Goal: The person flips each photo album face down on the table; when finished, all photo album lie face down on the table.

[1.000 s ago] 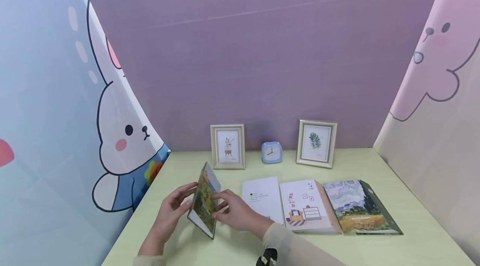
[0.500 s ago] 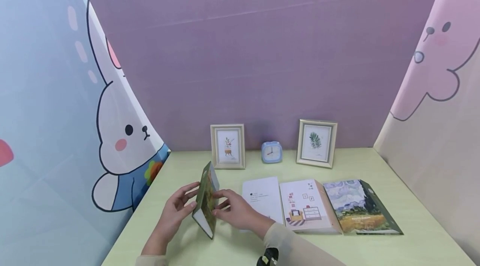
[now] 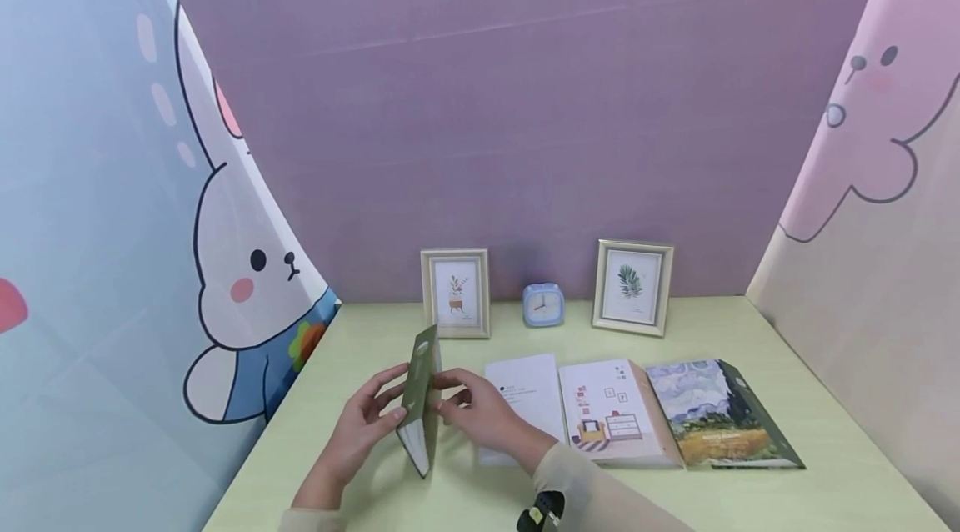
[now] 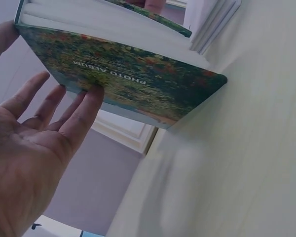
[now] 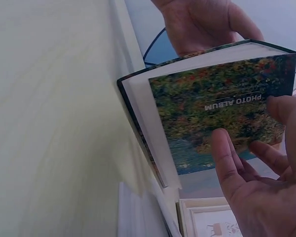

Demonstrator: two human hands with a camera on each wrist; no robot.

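Note:
A photo album [image 3: 420, 378] stands on edge between my hands, its green spine facing the head camera. My left hand [image 3: 358, 425] holds it from the left, thumb at the spine and fingertips against the cover. From the right, my right hand [image 3: 482, 415] steadies it with curved thumb and fingers on the opposite cover. Both wrist views show a flowery painted cover lettered PHOTO ALBUM, with white page edges along one side. In the left wrist view, the album [image 4: 138, 81] has its lower corner close over the table.
Right of my hands lie a white book [image 3: 525, 390], a book with a furniture drawing [image 3: 611, 407] and a landscape-covered album [image 3: 720, 415]. Behind stand a left picture frame [image 3: 456, 294], a blue clock [image 3: 543, 304] and a right picture frame [image 3: 633, 286] before a purple backdrop [image 3: 525, 98].
The album has turned between my hands, so its green spine faces the head camera and the painted cover is mostly hidden there. Both hands have shifted slightly to the right.

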